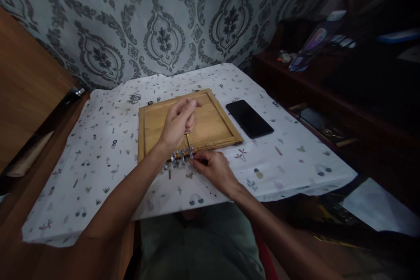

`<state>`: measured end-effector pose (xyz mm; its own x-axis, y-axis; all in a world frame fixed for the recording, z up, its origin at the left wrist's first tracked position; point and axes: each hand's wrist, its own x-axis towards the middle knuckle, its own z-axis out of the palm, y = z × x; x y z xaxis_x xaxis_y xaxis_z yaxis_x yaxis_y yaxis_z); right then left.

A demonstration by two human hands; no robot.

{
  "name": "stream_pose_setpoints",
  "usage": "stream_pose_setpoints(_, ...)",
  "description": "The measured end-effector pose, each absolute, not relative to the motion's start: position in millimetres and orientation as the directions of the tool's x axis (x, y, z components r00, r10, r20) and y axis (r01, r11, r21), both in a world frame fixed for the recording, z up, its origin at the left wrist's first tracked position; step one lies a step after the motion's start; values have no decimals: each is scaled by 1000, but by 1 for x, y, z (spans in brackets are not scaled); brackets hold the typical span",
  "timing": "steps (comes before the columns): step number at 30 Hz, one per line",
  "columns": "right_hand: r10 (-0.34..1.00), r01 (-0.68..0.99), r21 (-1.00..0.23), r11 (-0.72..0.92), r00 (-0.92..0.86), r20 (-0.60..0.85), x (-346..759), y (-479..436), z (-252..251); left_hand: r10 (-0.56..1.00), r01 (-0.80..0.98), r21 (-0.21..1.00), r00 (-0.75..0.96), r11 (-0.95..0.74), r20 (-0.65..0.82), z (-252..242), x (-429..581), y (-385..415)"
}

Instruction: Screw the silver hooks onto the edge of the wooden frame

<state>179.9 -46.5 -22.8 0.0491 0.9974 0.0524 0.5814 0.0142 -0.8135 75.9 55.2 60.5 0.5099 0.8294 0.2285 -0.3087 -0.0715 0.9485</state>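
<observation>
On the table lies a wooden framed panel [210, 118], flat, with its near edge towards me. Along that edge sits a row of shiny metal hooks [179, 157]. My left hand [180, 123] is closed over the panel around a screwdriver [187, 140]; most of its handle is hidden in the fist. The thin shaft points down to the right end of the hooks. With fingertips pinched together, my right hand [215, 168] touches the right end of the hook row. Whether the screwdriver's tip sits in a screw is too small to tell.
A white patterned cloth [108, 162] covers the table. Right of the panel lies a black phone [249, 118]. Several tiny dark bits [213, 193] are near the front edge. A dark side cabinet at the right bears a bottle [316, 41]. Wallpaper rises behind the table.
</observation>
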Motion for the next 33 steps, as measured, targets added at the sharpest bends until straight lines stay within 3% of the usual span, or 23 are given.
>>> stream_pose_setpoints(4,998,579,-815,-4,53,32,179,-47,-22,678,-282,959,707,11,200,64,72,62)
stream_pose_setpoints(7,999,586,-810,-19,52,14,180,-47,-22,631,-267,964,747,-6,211,64,71,60)
stream_pose_setpoints(11,998,571,-821,4,54,42,180,-47,-22,763,-205,964,591,-172,262,61,72,52)
stream_pose_setpoints(14,998,556,-831,10,45,42,180,-47,-24,845,-181,964,467,-196,260,61,73,45)
stream_pose_setpoints(33,998,537,-843,-4,55,31,180,-46,-26,818,-282,956,527,-86,229,59,80,54)
